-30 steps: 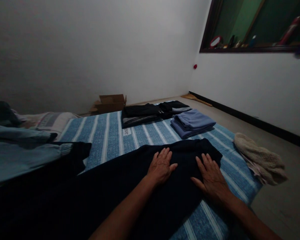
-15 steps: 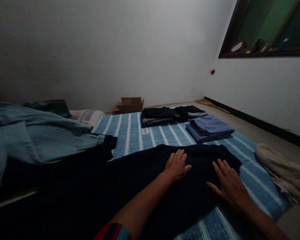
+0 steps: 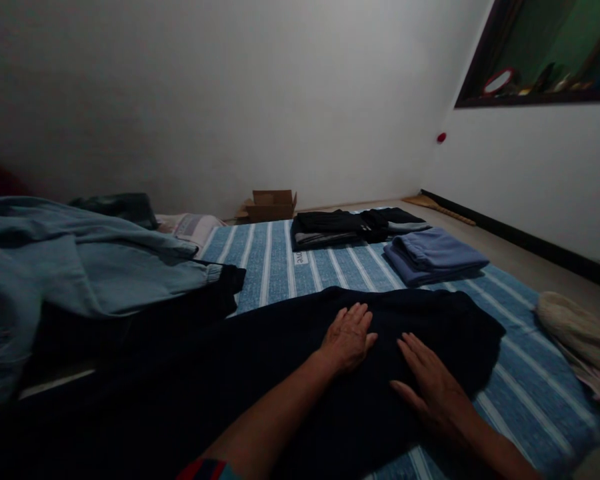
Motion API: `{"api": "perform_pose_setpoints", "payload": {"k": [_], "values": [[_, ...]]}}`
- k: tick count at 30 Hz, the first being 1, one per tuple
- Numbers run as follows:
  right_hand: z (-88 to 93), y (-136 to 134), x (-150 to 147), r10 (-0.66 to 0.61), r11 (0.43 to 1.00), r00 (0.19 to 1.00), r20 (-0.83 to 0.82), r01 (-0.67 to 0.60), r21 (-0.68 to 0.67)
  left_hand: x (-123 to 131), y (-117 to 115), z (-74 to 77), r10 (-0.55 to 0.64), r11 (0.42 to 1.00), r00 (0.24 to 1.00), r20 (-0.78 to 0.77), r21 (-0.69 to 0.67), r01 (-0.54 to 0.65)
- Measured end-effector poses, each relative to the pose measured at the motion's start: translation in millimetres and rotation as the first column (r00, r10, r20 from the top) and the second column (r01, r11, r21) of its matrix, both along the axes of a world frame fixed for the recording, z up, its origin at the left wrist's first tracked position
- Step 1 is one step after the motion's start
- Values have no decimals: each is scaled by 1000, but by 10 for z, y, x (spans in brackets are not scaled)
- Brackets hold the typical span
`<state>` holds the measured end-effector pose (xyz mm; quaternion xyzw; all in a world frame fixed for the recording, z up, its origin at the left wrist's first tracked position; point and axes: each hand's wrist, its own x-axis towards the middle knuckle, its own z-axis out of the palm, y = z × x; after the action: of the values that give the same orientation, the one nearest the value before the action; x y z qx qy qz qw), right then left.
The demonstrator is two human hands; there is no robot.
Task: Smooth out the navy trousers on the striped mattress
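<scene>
A long dark navy garment (image 3: 260, 373) lies spread across a blue mat with white stripes (image 3: 520, 373). My left hand (image 3: 349, 335) rests flat on the garment, fingers stretched out and together. My right hand (image 3: 427, 383) lies flat on the same cloth just to the right, fingers extended. Neither hand grips anything.
Folded dark clothes (image 3: 330, 227) and a folded blue garment (image 3: 433, 253) sit at the mat's far end. A light blue denim piece (image 3: 80, 267) is heaped at left. A cardboard box (image 3: 271, 205) stands by the wall. A beige cloth (image 3: 575, 330) lies on the floor at right.
The view has swung left, so the denim pile shows more. My right hand has slid left along the dark garment, closer to my left hand, which stays flat on the cloth.
</scene>
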<state>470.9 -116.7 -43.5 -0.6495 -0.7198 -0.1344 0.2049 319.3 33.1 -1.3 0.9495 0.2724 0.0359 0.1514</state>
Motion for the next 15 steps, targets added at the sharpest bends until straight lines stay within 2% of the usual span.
{"api": "perform_pose_setpoints", "payload": {"k": [3, 6, 11, 15], "values": [[-39, -67, 48, -67, 996, 996, -50, 63, -70, -1, 25, -5, -10, 1000, 1000, -4, -15, 10], [-4, -75, 67, -95, 990, 982, -161, 77, -117, 10, 36, -10, -17, 1000, 1000, 0, -16, 17], [113, -13, 101, -116, 992, 915, -386, 84, -98, 29, 41, -42, -13, 1000, 1000, 16, 13, 13], [220, 63, 64, -118, 991, 895, -429, 82, -103, 41, 40, -48, -3, 1000, 1000, 3, 22, 3]]}}
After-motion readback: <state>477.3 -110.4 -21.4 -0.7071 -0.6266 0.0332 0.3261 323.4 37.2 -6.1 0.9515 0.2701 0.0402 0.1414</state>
